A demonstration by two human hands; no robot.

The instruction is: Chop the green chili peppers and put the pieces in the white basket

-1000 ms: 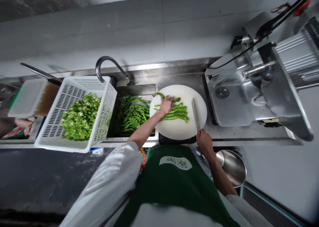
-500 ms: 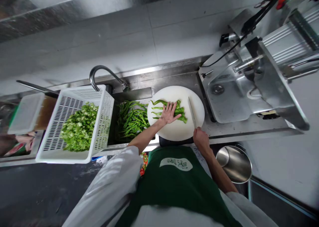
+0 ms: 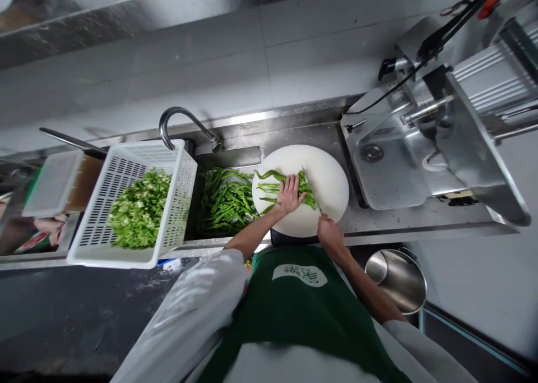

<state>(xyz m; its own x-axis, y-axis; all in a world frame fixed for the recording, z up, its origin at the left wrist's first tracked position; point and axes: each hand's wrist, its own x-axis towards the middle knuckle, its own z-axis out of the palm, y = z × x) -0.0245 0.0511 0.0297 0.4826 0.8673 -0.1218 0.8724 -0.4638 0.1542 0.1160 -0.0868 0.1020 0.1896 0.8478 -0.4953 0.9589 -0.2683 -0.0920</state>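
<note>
Several long green peppers (image 3: pixel 269 187) lie side by side on a round white cutting board (image 3: pixel 332 175). My left hand (image 3: pixel 289 193) rests flat on them, its fingers spread and pointing away from me. With my right hand (image 3: pixel 330 232) I grip the handle of a knife (image 3: pixel 312 189). Its blade lies at the right ends of the peppers, close to my left fingers. Whether the edge has gone into them I cannot tell. Left of the board, a heap of whole green peppers (image 3: pixel 229 198) fills the sink.
A white plastic basket (image 3: pixel 79 243) holding chopped green peppers (image 3: pixel 140 209) stands left of the sink. The faucet (image 3: pixel 185 112) arches over its rim. A metal slicing machine (image 3: pixel 390 164) is on the right, and a steel pot (image 3: pixel 397 282) sits below the counter edge.
The knife has moved left, from bare board to the right ends of the peppers, with my right hand. My left hand stays on the peppers. The whole view has shifted slightly.
</note>
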